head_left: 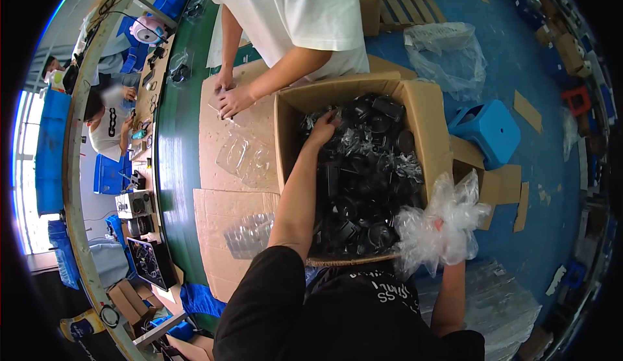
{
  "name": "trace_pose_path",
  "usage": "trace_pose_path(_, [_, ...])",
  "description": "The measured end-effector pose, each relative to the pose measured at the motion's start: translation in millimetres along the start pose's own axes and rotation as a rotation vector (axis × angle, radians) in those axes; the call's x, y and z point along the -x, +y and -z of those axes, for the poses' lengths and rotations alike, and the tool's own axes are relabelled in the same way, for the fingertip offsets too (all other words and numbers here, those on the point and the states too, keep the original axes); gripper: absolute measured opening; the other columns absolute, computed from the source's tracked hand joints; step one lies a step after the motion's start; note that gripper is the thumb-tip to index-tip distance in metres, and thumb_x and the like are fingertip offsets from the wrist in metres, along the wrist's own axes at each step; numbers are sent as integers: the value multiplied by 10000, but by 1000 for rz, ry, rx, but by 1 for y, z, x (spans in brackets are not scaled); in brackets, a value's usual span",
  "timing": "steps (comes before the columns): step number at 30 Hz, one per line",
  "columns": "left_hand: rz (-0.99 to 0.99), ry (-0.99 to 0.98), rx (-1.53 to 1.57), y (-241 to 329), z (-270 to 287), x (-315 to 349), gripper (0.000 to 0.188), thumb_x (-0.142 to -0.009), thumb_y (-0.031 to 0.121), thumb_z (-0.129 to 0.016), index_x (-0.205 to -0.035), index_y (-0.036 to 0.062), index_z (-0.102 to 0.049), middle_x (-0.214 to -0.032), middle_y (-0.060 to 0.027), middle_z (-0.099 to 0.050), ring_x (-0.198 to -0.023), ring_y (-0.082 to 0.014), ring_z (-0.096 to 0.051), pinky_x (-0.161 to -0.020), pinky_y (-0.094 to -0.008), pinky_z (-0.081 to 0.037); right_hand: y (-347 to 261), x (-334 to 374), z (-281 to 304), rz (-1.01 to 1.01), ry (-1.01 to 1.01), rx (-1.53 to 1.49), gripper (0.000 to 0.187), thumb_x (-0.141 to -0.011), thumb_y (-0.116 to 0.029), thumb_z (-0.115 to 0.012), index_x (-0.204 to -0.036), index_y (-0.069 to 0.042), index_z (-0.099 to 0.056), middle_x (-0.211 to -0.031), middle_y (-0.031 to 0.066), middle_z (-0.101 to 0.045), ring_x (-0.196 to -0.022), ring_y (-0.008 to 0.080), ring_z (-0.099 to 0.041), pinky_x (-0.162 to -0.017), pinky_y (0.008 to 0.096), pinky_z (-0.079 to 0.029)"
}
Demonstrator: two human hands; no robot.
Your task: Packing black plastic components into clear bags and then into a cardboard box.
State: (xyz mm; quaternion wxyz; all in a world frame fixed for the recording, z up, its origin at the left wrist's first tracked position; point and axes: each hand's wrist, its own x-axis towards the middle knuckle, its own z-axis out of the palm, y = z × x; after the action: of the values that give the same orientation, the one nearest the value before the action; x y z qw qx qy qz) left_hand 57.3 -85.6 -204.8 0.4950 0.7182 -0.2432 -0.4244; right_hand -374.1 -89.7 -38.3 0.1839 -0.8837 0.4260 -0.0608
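Note:
A large open cardboard box (428, 121) stands in front of me, filled with a jumble of black plastic parts (354, 179), some in clear wrapping. My left hand (323, 128) is down among the parts near the box's far left. Its fingers are bent and partly hidden, closed around something I cannot make out. At the near right corner of the box my right hand (439, 223) grips a bunch of crumpled clear plastic bags (415, 231). The bags cover most of that hand.
Across the table another person's hands (235, 98) handle a small clear item over flattened cardboard (211, 140). Clear plastic trays (246, 156) lie left of the box. To the right are a blue stool (490, 130), cardboard pieces and a plastic bag (448, 56) on the floor.

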Motion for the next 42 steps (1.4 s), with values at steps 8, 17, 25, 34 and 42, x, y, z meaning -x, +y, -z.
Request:
trace_pose_path(8, [-27, -78, 40, 24, 24, 46, 498, -785, 275, -622, -1169, -27, -521, -1102, -168, -571, -967, -228, -542, -819, -311, -436, -92, -73, 8, 50, -588, 409, 176, -596, -165, -607, -737, -60, -622, -892, 156, -627, -663, 291, -540, -543, 351, -422])
trace_pose_path(17, [-496, 295, -429, 67, -11, 69, 304, -747, 241, -625, -882, -31, -621, -850, -151, -639, -701, -250, -578, -663, -323, -465, -29, -65, -55, -84, -401, -1535, 309, -891, -130, -511, -1179, -18, -517, -1006, 102, -600, -829, 232, -574, -743, 348, -500])
trace_pose_path(25, [-544, 127, -311, 130, 19, 145, 245, -790, 141, -584, -979, -3, -644, -1032, -148, -636, -809, -248, -590, -731, -296, -460, -56, -97, -18, -113, -119, -1499, 255, -796, -24, -606, -1048, -14, -570, -829, 95, -606, -672, 181, -573, -632, 302, -488])
trace_pose_path(34, [-682, -306, -16, 164, 8, 180, 219, -862, 73, -523, -1032, -9, -634, -1103, -111, -625, -869, -217, -579, -780, -272, -450, -107, -162, -51, 105, -505, -1698, 435, -834, -36, -522, -1267, -43, -477, -1161, 97, -572, -1046, 207, -546, -923, 303, -415])
trace_pose_path(42, [-935, -90, -184, 156, 15, 181, 215, -875, 96, -524, -1030, -15, -622, -1071, -83, -627, -862, -185, -573, -775, -258, -449, -147, -131, -19, 165, -346, -1456, 499, -804, 22, -527, -1290, -55, -448, -1191, 98, -550, -1066, 205, -530, -940, 323, -407])
